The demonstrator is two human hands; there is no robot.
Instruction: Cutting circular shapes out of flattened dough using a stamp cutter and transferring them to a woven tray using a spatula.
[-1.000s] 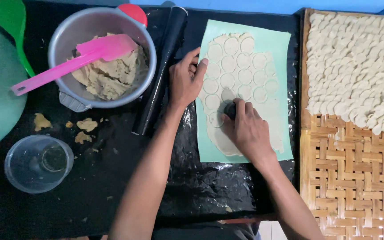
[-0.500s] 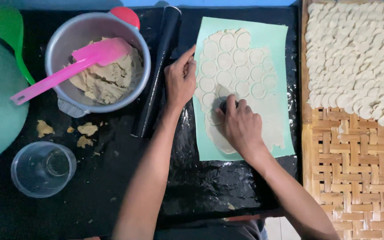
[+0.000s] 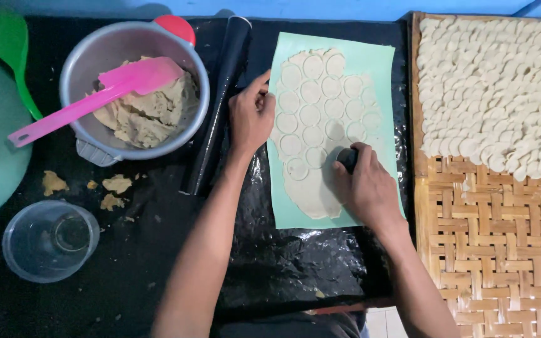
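**Dough sheet: cutter pressed down at near-right, left hand pinning the mat**

Dough sheet (image 3: pixel 320 119) lies flat on a pale green mat (image 3: pixel 380 62) toward the back-right of the bench, already scored with rows of circles. Uncut patch left only at its near end.

Right hand (image 3: pixel 367 184) has fingers closed around a small dark round cutter (image 3: pixel 347 158), bearing down on the sheet just right of the last cut circle. Grip from above looks chosen to put weight straight down.

Left hand (image 3: pixel 252 116) rests at the mat's left edge, fingers loosely curled, tips touching mat and dough edge, holding nothing. Likely there to stop the mat sliding.

Dark rolling pin (image 3: pixel 217 106) lies just left of that hand, parked beside the mat. Metal bowl (image 3: pixel 73 81) at back-left holds spare dough with a pink spatula (image 3: pixel 95 94) resting in it. Clear plastic cup (image 3: pixel 50 241) near the front-left; dough crumbs (image 3: pixel 115 184) between cup and bowl.

Bench is covered in black plastic sheeting (image 3: pixel 283 263), crinkled and glossy. Woven bamboo tray (image 3: pixel 502 250) along the right edge carries overlapping cut discs (image 3: pixel 496 87) at its far half. Blue wall at the back.
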